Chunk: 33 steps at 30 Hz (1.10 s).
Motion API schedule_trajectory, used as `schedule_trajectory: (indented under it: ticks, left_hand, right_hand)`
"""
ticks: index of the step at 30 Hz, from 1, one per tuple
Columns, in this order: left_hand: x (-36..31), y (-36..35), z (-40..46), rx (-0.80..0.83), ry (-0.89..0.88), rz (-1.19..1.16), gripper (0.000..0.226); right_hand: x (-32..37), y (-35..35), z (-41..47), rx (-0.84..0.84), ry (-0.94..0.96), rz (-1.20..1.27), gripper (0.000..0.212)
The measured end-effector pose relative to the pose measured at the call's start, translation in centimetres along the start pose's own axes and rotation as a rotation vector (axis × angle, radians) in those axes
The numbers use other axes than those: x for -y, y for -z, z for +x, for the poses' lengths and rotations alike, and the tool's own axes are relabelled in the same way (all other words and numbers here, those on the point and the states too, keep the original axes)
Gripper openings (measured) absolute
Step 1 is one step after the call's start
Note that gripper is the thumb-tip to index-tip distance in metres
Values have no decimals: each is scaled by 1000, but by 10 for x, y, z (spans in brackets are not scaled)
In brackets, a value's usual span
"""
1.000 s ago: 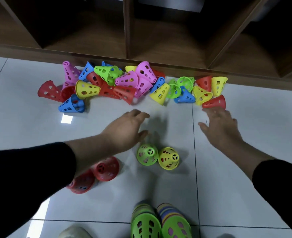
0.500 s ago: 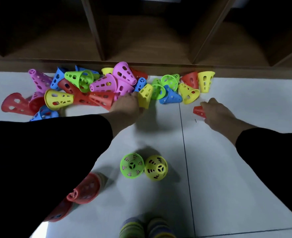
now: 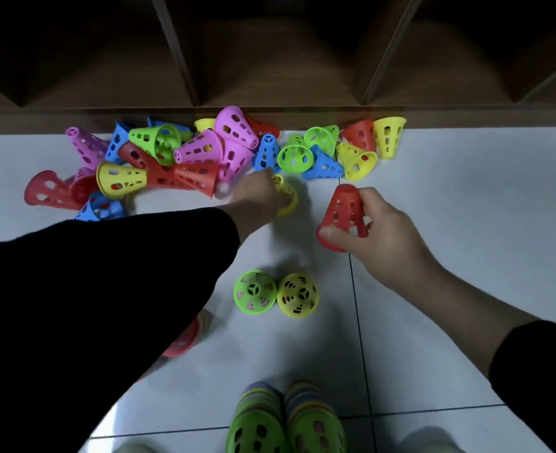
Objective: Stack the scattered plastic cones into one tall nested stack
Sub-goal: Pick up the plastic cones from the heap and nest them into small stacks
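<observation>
Several perforated plastic cones in pink, blue, green, yellow and red lie scattered in a pile (image 3: pixel 204 152) along the shelf base. My right hand (image 3: pixel 384 230) grips a red cone (image 3: pixel 343 214), lifted just off the floor. My left hand (image 3: pixel 257 194) is closed around a yellow cone (image 3: pixel 286 192) at the pile's front edge. A green cone (image 3: pixel 254 291) and a yellow cone (image 3: pixel 298 295) stand upright side by side on the floor between my arms. Two tall nested multicolour stacks (image 3: pixel 286 420) stand at the bottom edge.
A dark wooden shelf unit (image 3: pixel 270 60) runs across the back, its base touching the pile. Red cones (image 3: pixel 185 338) lie partly hidden under my left sleeve. The floor is white tile (image 3: pixel 466 191) with grout lines.
My right hand has picked the red cone up off the floor and drawn it back toward me. My left hand has closed on the yellow cone at the pile's edge.
</observation>
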State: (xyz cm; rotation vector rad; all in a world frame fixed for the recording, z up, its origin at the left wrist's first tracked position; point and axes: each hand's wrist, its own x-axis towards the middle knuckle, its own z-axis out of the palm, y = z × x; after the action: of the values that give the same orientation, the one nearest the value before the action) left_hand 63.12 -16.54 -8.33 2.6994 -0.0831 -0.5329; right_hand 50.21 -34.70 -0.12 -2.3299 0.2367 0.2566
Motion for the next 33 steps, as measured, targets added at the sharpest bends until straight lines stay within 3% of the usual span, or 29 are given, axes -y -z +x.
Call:
schedule_trajectory:
  ticks: [3, 6, 9, 13, 17, 19, 26, 33]
  left_hand:
    - [11, 30, -28, 22, -114, -82, 47]
    - [26, 74, -83, 44, -278, -163, 43]
    - [41, 98, -141, 111, -332, -94, 45]
    - [60, 55, -163, 204, -408, 130, 53]
    - [66, 15, -154, 279, -449, 251, 78]
    - [65, 15, -146, 242, -448, 246, 89]
    - [39, 32, -67, 46, -410, 178, 62]
    - [-10, 37, 24, -199, -634, 856, 39]
  right_hand:
    - [20, -13, -40, 97, 60, 154, 49]
    - [16, -35, -65, 171, 128, 132, 58]
    - [5, -60, -70, 196, 176, 29, 60]
    - [-7, -73, -66, 244, 229, -16, 67]
    - [-16, -64, -40, 57, 218, 69, 40]
    - [-20, -57, -13, 0, 204, -21, 36]
    - [-28, -39, 109, 1, 217, -365, 63]
    - [-37, -38, 164, 118, 168, -598, 71]
